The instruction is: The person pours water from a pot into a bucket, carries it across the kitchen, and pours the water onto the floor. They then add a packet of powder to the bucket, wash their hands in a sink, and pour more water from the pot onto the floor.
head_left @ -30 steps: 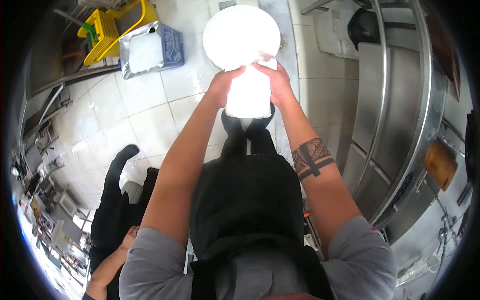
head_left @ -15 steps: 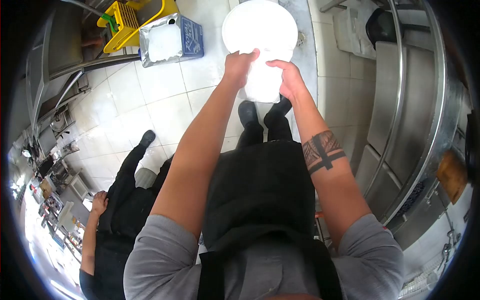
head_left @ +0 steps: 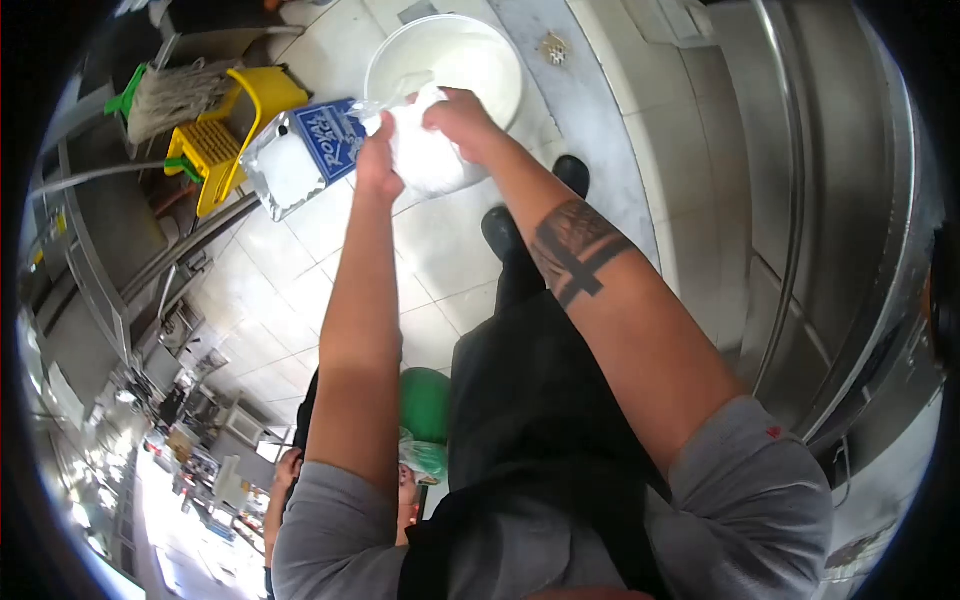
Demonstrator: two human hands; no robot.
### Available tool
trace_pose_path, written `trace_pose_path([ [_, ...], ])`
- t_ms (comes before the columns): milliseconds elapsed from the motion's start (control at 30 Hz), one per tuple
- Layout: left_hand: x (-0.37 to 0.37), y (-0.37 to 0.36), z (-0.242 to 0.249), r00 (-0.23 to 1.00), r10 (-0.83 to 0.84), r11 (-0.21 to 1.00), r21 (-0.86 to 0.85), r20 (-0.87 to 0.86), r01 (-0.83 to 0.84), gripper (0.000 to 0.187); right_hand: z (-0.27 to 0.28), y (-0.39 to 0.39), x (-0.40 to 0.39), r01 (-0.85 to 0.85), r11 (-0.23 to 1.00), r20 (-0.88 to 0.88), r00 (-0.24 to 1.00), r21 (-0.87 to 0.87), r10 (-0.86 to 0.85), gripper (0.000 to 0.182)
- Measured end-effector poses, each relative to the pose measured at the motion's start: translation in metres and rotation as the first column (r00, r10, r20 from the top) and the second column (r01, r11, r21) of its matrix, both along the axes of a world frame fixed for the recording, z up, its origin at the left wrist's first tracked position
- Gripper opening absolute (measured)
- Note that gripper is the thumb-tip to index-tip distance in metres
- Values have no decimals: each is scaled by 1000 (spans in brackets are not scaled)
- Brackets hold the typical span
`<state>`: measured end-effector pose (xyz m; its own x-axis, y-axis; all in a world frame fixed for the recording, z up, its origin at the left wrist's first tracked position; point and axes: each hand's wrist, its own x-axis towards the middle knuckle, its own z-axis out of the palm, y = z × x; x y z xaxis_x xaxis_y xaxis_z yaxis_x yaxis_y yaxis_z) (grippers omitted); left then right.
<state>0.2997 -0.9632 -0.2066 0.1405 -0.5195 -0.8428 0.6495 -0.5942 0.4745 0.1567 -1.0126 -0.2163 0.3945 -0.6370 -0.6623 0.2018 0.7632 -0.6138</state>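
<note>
Both my hands grip a white plastic bag (head_left: 424, 158), full of something white that I cannot make out. My left hand (head_left: 378, 165) is closed on its left side. My right hand (head_left: 460, 120) pinches the upper right part. Loose clear plastic sticks out at the bag's top. The bag is held over the near side of a round white bucket (head_left: 512, 75) standing on the floor. Something pale lies inside that bucket. Left of the bag stands a blue and silver tin (head_left: 335, 140) with white on its top.
A yellow mop bucket (head_left: 208, 145) and a mop head (head_left: 178, 100) stand at the upper left. Stainless steel units (head_left: 840, 200) line the right side. Another person's hand (head_left: 288, 467) and a green round object (head_left: 425, 405) are at the lower left. A drain (head_left: 552, 48) is in the floor.
My view has turned, and the bag now appears further left, tilted over the bucket's near side. Loose clear plastic shows at its top. The other person is now mostly hidden behind my left arm.
</note>
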Motion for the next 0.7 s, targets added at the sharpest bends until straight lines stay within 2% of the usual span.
trace_pose_path([
  [67, 2, -14, -4, 996, -59, 998, -27, -61, 58, 39, -14, -13, 8, -36, 999, -69, 997, -29, 34, 45],
  [133, 6, -28, -16, 996, -69, 998, -11, -48, 68, 40, -14, -24, 11, -148, 982, -413, 906, -114, 88, 48],
  [167, 8, -33, -20, 997, -63, 997, 30, -45, 65, 41, -14, -29, 6, -312, 935, -496, 847, -170, 192, 51],
  [200, 4, -40, -15, 997, -58, 996, 71, -43, 61, 42, -4, -35, -1, -456, 877, -560, 771, -154, 303, 59],
  [300, 7, -52, -26, 994, -75, 995, 56, -81, 80, 45, 10, -34, -9, -580, 808, -650, 653, -99, 389, 72],
  [433, 3, -62, -30, 994, -101, 991, 84, -39, 104, 44, -1, -34, -18, -586, 804, -571, 697, -105, 433, 75],
  [533, -3, -66, -30, 996, -83, 995, 44, -40, 84, 45, 1, -38, -21, -577, 795, -579, 719, -189, 384, 79],
  [600, -8, -68, -26, 992, -121, 992, 39, -47, 123, 47, 5, -41, -23, -615, 778, -599, 673, -129, 433, 75],
  [700, -11, -72, -24, 981, -186, 981, 39, -63, 188, 51, 9, -45, -19, -634, 765, -630, 642, -117, 436, 79],
])
